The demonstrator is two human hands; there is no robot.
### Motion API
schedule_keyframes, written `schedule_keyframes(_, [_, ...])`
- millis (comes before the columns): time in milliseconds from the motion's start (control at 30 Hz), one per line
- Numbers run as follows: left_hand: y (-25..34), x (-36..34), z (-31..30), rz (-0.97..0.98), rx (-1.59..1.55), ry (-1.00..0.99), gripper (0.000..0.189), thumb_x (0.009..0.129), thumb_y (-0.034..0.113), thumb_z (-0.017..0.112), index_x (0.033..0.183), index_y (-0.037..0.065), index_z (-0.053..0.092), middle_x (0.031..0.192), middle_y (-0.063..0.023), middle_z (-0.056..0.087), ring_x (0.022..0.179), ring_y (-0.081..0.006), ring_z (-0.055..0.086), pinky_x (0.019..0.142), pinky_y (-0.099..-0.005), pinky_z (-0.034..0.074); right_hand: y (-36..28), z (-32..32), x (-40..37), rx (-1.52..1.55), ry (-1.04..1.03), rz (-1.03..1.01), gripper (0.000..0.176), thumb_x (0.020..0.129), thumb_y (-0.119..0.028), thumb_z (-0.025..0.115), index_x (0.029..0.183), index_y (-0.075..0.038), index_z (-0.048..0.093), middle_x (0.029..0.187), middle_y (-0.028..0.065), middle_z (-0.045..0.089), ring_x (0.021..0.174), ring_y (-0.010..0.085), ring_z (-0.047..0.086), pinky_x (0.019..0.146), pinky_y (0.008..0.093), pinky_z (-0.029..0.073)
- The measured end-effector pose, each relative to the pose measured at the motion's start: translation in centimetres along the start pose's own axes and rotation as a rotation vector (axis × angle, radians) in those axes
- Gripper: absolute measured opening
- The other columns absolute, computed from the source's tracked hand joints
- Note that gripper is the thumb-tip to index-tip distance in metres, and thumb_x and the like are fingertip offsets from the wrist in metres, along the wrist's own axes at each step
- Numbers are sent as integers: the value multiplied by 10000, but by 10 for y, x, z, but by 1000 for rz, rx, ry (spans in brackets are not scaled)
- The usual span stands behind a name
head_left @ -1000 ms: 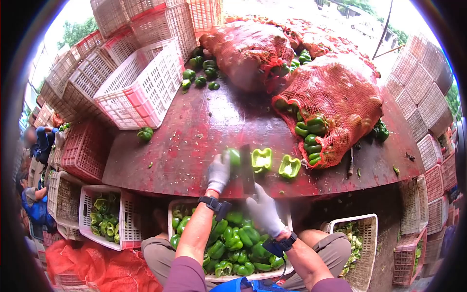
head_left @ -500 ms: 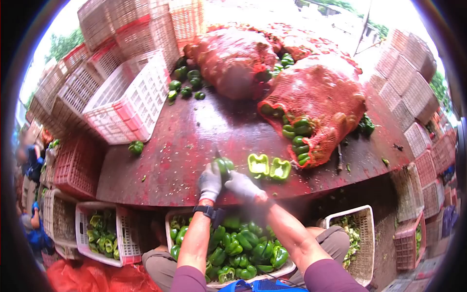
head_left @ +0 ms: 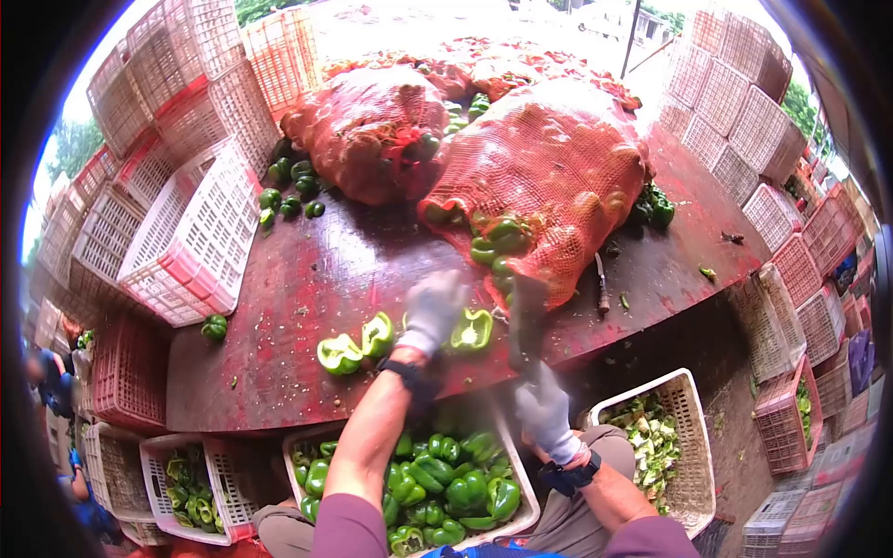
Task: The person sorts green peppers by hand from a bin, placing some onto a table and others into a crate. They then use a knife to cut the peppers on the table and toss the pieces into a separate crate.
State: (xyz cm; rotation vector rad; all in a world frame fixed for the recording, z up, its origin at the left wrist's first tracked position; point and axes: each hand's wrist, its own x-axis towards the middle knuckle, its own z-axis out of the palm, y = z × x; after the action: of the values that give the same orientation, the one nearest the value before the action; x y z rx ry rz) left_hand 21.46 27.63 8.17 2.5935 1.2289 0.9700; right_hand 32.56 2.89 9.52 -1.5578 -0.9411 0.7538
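Note:
My gloved left hand (head_left: pixel 433 312) is over the table, its fingers smeared by motion; I cannot tell if it grips anything. Just right of it lies a cut green bell pepper half (head_left: pixel 472 329), and a sliver of pale green shows at its left. Two more bell pepper halves, a near one (head_left: pixel 339 354) and a far one (head_left: pixel 377 334), lie cut side up further left. My gloved right hand (head_left: pixel 544 411) is closed on the handle of a broad-bladed knife (head_left: pixel 528 321), held blade up at the table's front edge, blurred, overlapping the red mesh sack (head_left: pixel 558 167).
Below the table, a crate (head_left: pixel 521 456) holds whole green peppers; another crate (head_left: pixel 686 381) at right holds pale trimmings. A second mesh sack (head_left: pixel 372 139) and loose peppers (head_left: pixel 302 170) sit at the back. A slim knife (head_left: pixel 603 284) lies at right. Stacked crates (head_left: pixel 191 246) flank the table.
My hands have parted from the pepper they held together. My right hand has moved right and down with the knife. Two cut halves now lie left of my left hand. The view has shifted.

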Motion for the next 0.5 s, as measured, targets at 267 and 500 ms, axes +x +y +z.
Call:
schedule_keyframes(267, [76, 80, 76, -28, 175, -515, 407, 825, 281, 660, 1199, 149, 567, 1179, -189, 608, 1042, -355, 647, 884, -437, 526, 0, -37, 15, 245, 152, 67, 502, 880, -99, 552, 1369, -6, 486, 690, -6, 554, 558, 66, 548, 545, 250, 496])
schedule_keyframes(500, [98, 72, 64, -130, 178, -596, 556, 788, 190, 642, 1332, 150, 535, 1270, -239, 562, 1124, -393, 618, 932, -465, 514, 2, -38, 19, 420, 113, 165, 478, 879, -93, 561, 1344, -4, 494, 736, 10, 567, 557, 78, 549, 538, 251, 494])
